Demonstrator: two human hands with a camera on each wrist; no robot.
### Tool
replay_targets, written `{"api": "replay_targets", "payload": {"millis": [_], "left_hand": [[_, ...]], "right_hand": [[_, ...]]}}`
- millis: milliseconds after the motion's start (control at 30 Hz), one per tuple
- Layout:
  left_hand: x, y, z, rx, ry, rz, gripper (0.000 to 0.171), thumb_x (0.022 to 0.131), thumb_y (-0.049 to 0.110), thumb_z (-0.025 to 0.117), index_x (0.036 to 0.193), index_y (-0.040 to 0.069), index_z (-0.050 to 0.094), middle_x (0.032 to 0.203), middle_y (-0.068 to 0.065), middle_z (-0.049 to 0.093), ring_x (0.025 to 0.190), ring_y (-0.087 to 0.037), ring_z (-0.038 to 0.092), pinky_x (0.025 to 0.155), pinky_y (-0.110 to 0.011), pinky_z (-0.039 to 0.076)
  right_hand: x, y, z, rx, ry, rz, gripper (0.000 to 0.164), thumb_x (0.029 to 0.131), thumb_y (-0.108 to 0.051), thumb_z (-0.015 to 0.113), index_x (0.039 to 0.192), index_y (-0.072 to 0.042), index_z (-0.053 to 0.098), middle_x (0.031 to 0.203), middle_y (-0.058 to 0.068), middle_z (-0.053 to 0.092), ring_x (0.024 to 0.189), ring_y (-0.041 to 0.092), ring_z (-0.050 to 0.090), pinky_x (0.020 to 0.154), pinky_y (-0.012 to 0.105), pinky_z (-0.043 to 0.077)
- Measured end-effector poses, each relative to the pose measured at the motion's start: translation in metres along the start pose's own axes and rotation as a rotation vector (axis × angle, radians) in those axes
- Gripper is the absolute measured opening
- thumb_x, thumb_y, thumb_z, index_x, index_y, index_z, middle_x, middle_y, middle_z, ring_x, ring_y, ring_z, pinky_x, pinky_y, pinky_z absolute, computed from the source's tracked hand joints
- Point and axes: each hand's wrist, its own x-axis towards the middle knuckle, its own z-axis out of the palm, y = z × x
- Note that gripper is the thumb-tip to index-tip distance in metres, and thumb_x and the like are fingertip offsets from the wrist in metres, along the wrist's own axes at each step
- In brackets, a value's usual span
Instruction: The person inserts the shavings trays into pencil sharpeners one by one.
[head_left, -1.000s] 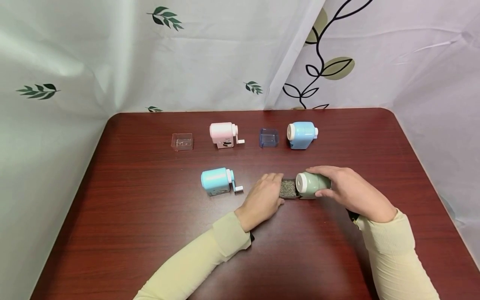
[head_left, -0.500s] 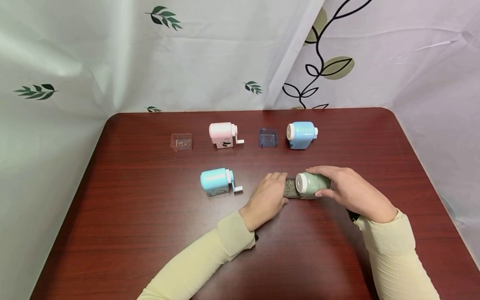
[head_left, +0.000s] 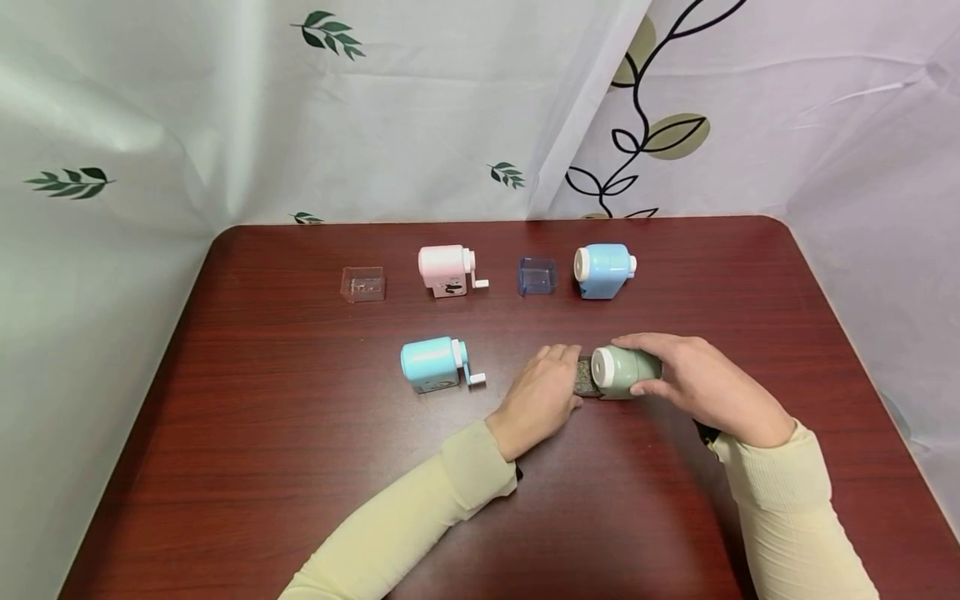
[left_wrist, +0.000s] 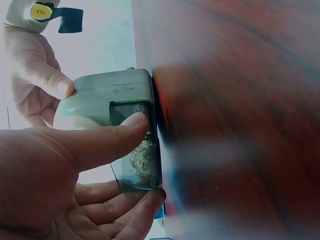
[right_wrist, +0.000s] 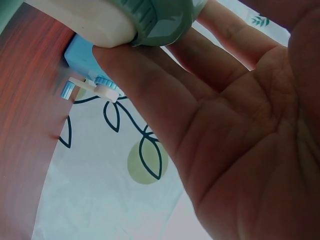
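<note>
A green pencil sharpener (head_left: 628, 371) stands on the table, gripped from its right side by my right hand (head_left: 697, 379). Its clear shavings drawer (left_wrist: 145, 162), holding pencil shavings, sits partly inside the body and sticks out to the left. My left hand (head_left: 542, 396) pinches the drawer, the thumb on its near wall and the fingers on the far side, as the left wrist view shows. In the right wrist view the palm fills much of the picture, with the fingers around the sharpener's green and white end (right_wrist: 160, 20).
A light blue sharpener (head_left: 431, 363) stands to the left. Farther back are a pink sharpener (head_left: 444, 268), a blue sharpener (head_left: 602, 270), a clear drawer (head_left: 364, 285) with some bits in it and a dark blue drawer (head_left: 537, 276). A patterned curtain (head_left: 420, 108) hangs behind the table.
My left hand has moved right, sliding the drawer farther into the green sharpener, so less of the shavings shows. My right hand and the sharpener have kept their place.
</note>
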Motion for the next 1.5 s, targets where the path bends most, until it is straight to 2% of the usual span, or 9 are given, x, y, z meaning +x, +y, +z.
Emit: {"api": "replay_targets", "payload": {"millis": [200, 733, 1300, 1500], "left_hand": [[0.002, 0.003, 0.001, 0.001, -0.006, 0.003, 0.07, 0.076, 0.028, 0.077, 0.132, -0.002, 0.048, 0.124, -0.01, 0.057, 0.11, -0.02, 0.051, 0.1, -0.028, 0.036], [0.005, 0.006, 0.003, -0.031, 0.023, 0.013, 0.066, 0.074, 0.026, 0.079, 0.127, 0.0, 0.051, 0.115, -0.007, 0.059, 0.101, -0.018, 0.053, 0.091, -0.028, 0.042], [0.01, 0.008, 0.009, -0.024, 0.04, 0.041, 0.062, 0.074, 0.027, 0.079, 0.124, 0.001, 0.053, 0.111, -0.006, 0.06, 0.097, -0.017, 0.052, 0.089, -0.026, 0.042], [0.013, 0.01, 0.009, -0.033, 0.045, 0.032, 0.072, 0.074, 0.025, 0.08, 0.131, -0.003, 0.045, 0.116, -0.008, 0.059, 0.1, -0.018, 0.053, 0.091, -0.027, 0.041]], "right_hand": [[0.0, 0.0, 0.001, 0.007, 0.005, -0.011, 0.056, 0.071, -0.014, 0.08, 0.123, -0.013, 0.06, 0.113, 0.0, 0.064, 0.1, 0.018, 0.06, 0.083, 0.042, 0.047], [0.0, 0.0, 0.001, 0.0, 0.017, -0.027, 0.056, 0.07, -0.013, 0.08, 0.122, -0.01, 0.06, 0.113, 0.001, 0.064, 0.099, 0.018, 0.06, 0.083, 0.042, 0.048], [0.0, 0.001, 0.002, -0.001, 0.023, -0.024, 0.056, 0.07, -0.013, 0.08, 0.122, -0.009, 0.06, 0.114, 0.002, 0.064, 0.1, 0.019, 0.06, 0.083, 0.042, 0.048], [0.0, 0.001, 0.001, 0.003, 0.026, -0.023, 0.056, 0.07, -0.013, 0.08, 0.122, -0.009, 0.061, 0.114, 0.002, 0.064, 0.099, 0.019, 0.061, 0.082, 0.041, 0.048]]}}
